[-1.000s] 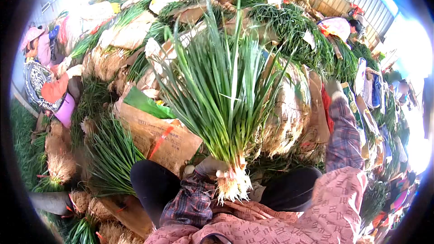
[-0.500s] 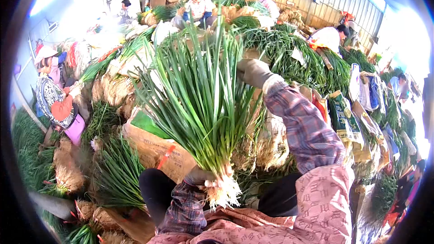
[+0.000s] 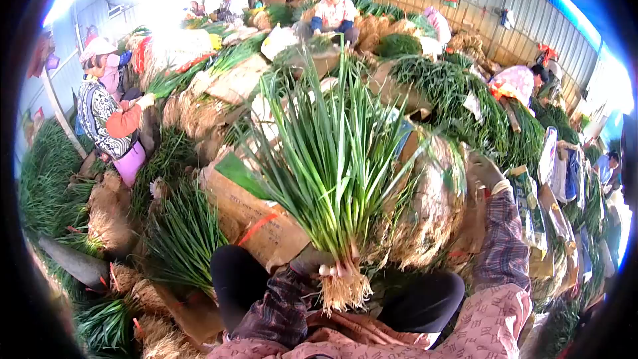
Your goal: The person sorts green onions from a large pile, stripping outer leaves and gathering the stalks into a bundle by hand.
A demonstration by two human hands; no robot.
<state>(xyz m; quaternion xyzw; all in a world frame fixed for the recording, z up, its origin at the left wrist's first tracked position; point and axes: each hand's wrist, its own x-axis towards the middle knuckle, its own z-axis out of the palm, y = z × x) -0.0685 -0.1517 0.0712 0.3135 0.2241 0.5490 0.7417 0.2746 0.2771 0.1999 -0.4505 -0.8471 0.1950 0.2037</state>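
A bunch of scallions stands upright in front of me, its green leaves fanned out at the top and its pale, stringy roots hanging at the bottom. My gloved left hand is closed around the stems just above the roots. Off to the right, my gloved right hand is beside a large root-covered bundle; its fingers are blurred, so their shape is unclear. Behind the held leaves lies a brown cardboard sheet with a red strip across it.
More scallions lie to the left, with tied root bundles near them. A person in a patterned vest sits at the left, and another person sits at the back. Heaped scallions and hanging sacks line the right.
My right hand has moved away from the leaves, to the right and down. My left hand still grips the scallions, which appear slightly lower and further right. The view has shifted.
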